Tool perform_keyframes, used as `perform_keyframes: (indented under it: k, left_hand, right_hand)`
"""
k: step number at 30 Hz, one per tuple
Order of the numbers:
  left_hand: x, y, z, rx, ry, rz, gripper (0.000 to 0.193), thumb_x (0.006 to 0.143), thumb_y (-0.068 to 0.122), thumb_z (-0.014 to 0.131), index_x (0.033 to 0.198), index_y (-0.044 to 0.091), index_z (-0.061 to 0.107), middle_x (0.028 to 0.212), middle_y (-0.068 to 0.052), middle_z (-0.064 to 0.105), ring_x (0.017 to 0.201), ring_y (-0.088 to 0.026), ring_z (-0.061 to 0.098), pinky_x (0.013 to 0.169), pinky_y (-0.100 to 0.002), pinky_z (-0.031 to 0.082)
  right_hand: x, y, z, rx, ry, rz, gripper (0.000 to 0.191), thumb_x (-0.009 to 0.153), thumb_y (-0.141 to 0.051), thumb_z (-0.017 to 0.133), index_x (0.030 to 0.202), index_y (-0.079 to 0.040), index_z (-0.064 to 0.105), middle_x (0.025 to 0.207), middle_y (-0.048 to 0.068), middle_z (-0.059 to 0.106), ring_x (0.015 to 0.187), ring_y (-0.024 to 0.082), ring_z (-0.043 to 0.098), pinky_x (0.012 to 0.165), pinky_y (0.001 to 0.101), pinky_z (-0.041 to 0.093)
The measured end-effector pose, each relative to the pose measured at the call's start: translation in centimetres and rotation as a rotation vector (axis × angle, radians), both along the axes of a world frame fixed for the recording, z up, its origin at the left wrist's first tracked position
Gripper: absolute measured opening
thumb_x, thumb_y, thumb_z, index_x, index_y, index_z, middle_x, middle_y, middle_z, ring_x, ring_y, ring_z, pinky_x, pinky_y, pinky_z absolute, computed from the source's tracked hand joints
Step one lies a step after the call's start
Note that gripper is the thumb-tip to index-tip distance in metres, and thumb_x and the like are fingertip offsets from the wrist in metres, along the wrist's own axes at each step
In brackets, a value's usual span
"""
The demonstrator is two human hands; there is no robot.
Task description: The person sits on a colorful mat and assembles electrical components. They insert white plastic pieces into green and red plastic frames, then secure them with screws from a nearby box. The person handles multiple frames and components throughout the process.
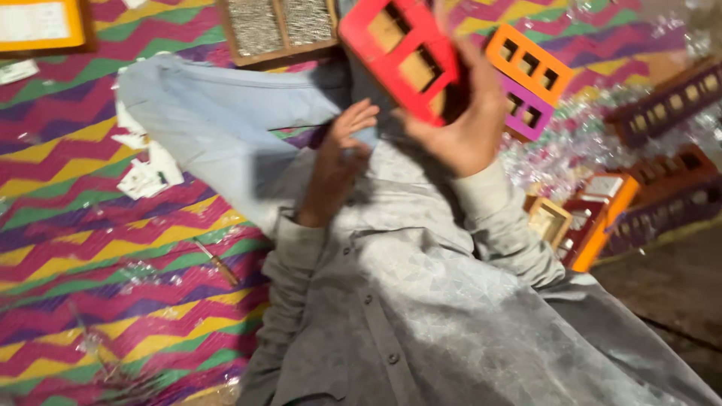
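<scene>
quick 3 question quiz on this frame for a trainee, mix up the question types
1. True or false: the right hand holds a red frame with rectangular openings.
2. Which is nearest the left hand? A) the tool on the zigzag mat B) the person's grey clothing C) the orange frame
3. Fill in: just below the orange frame lies a ___ frame.

Key: 1 true; 2 B; 3 purple
</scene>
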State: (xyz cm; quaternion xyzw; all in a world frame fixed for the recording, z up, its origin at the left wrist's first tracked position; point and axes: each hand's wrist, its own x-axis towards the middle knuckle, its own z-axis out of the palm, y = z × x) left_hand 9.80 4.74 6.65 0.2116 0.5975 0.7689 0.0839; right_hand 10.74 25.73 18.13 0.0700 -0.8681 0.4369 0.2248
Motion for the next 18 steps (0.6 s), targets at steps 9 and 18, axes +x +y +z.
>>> perform_keyframes:
  k: [9,18]
  left_hand:
    - [0.4,-7.7,0.9,0.02,-0.167,0.446,0.055,0.103,0.013,0.068,0.149,-0.004,0.042,0.133,-0.014,0.062,0.119,-0.019,0.062,0.104,-0.034,0.053]
    - [-2.7,-20.1,4.1,-0.726,0.112,0.529,0.051,0.081,0.008,0.077,0.131,0.003,0.067,0.111,-0.013,0.067,0.101,-0.024,0.067,0.089,-0.036,0.055]
  right_hand:
    - [0.3,-8.5,-1.6,-0.084,-0.262,0.692,0.106,0.076,-0.015,0.091,0.16,-0.003,0.027,0.152,0.02,0.044,0.136,0.035,0.049,0.11,0.0424,0.044]
    - [-5.9,-10.3,-3.7,0.042,-0.344,0.576,0.065,0.097,-0.022,0.079,0.15,-0.007,0.045,0.131,0.011,0.063,0.11,0.021,0.066,0.083,0.0321,0.054]
